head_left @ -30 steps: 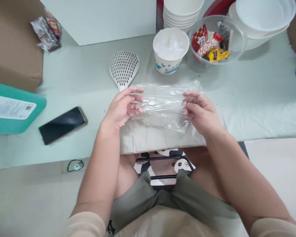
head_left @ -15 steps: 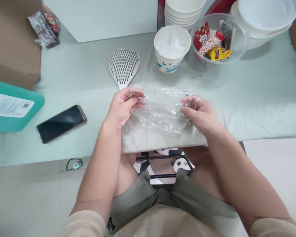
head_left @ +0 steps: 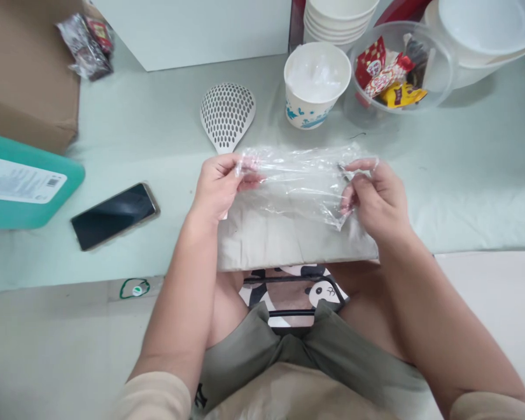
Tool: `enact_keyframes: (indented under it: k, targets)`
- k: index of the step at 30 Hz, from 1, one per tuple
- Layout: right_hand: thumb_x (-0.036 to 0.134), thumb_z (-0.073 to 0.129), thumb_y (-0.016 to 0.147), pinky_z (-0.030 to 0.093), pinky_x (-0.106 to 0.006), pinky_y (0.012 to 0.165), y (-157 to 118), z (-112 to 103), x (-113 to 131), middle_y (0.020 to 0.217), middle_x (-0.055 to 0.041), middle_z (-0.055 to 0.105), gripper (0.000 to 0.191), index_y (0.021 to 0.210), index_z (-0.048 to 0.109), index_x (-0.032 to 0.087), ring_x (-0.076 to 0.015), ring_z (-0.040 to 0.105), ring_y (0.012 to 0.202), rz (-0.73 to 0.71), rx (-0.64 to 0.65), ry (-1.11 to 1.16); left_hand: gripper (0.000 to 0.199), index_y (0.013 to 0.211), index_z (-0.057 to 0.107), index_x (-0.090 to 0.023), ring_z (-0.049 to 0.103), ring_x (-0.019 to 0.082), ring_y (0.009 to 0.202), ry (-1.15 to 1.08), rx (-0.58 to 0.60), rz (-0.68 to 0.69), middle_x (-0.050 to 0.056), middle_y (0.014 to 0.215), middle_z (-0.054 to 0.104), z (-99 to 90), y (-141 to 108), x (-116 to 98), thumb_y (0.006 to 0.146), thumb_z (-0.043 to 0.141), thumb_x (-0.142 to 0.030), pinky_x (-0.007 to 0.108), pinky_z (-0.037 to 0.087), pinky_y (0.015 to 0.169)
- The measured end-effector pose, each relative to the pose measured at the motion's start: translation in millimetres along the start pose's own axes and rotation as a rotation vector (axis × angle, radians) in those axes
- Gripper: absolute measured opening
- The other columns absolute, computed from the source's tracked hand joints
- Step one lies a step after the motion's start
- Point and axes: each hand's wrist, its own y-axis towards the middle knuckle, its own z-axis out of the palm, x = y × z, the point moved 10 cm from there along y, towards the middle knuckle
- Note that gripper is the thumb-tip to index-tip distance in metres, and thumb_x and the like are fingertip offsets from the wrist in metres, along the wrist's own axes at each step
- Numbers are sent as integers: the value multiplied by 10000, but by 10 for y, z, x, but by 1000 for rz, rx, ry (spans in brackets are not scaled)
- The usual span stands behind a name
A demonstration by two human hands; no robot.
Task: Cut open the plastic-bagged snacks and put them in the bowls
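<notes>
A clear plastic bag (head_left: 297,181) is stretched between my two hands above the table's front edge. My left hand (head_left: 225,181) grips its left side, fingers partly behind the film. At the bag's right side, my right hand (head_left: 374,195) holds the film between thumb and curled fingers. A light grey slotted skimmer (head_left: 228,114) lies just beyond my left hand, its handle mostly hidden under that hand. Past the bag stands a paper cup (head_left: 312,108) with blue print and crumpled clear plastic inside.
A clear bowl (head_left: 446,76) of wrapped snacks, stacked paper cups (head_left: 339,23) and white bowls (head_left: 485,35) stand at the back right. On the left are a phone (head_left: 115,216), a green jug (head_left: 70,175), a cardboard box (head_left: 30,76) and small packets (head_left: 85,46).
My right hand has moved right and the bag is pulled wider and tauter. My left hand stays near the skimmer. The whole view has shifted slightly.
</notes>
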Motion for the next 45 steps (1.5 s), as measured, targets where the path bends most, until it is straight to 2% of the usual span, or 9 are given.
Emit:
enact_keyframes:
  k: [10,14,18,23,25,29,34,42,45]
  targets:
    - [379,750,852,497,-328,585,30,-170,26,764,5,680,197,701,665,287,-156,626,618,-78,-94,150,148,767,734,-177,765,139,681,80,100,-77,12,805,781,81,-53,2,800,634,-74,239,637,646]
    - [420,730,825,483,-371,613,52,-177,64,838,-33,683,184,688,710,299,-194,617,681,-128,-59,185,254,783,754,-173,774,170,770,-15,88,-32,62,858,804,74,-24,-11,928,614,-329,304,648,749]
    - [691,515,926,509,-423,699,70,-170,51,762,-81,652,535,631,701,285,-255,645,785,-150,-60,201,397,779,807,-184,747,146,720,63,46,102,62,791,797,47,3,-64,907,710,-547,256,601,681]
    - [667,422,1021,537,-467,905,13,-270,124,701,-63,663,638,595,691,276,-262,697,908,-195,-218,-12,129,749,832,-220,721,119,738,153,5,202,17,780,789,48,-1,-112,788,863,-339,228,583,685]
    - [547,571,993,544,-447,893,-8,-263,200,735,-40,693,480,625,726,279,-238,689,881,-224,-221,-83,57,787,839,-227,723,119,768,148,20,216,12,805,789,78,-8,-131,748,874,-250,223,582,695]
    - [291,771,823,542,-374,774,8,-243,199,839,-19,708,19,814,764,276,-208,666,855,-184,-192,-142,256,930,814,-219,764,152,882,138,63,171,27,999,789,140,-8,-103,696,854,-125,216,583,688]
    - [198,810,756,518,-341,670,59,-243,65,911,-11,653,488,1186,622,330,-193,620,776,-125,-162,-11,430,1082,747,-249,760,135,861,188,28,100,34,1325,710,128,-5,-62,707,786,-43,204,560,633]
    - [333,812,791,499,-380,635,120,-300,-106,893,-25,620,325,1053,621,364,-214,612,749,-51,-169,191,704,1328,595,-365,793,188,991,127,34,44,10,1311,721,68,-13,-67,729,885,-136,216,572,699]
    - [404,827,775,525,-387,637,121,-269,-101,948,-32,630,350,1044,607,377,-257,681,860,-29,-141,212,625,1287,616,-349,794,178,932,51,29,-29,26,1299,737,58,6,-16,738,889,-227,218,573,668]
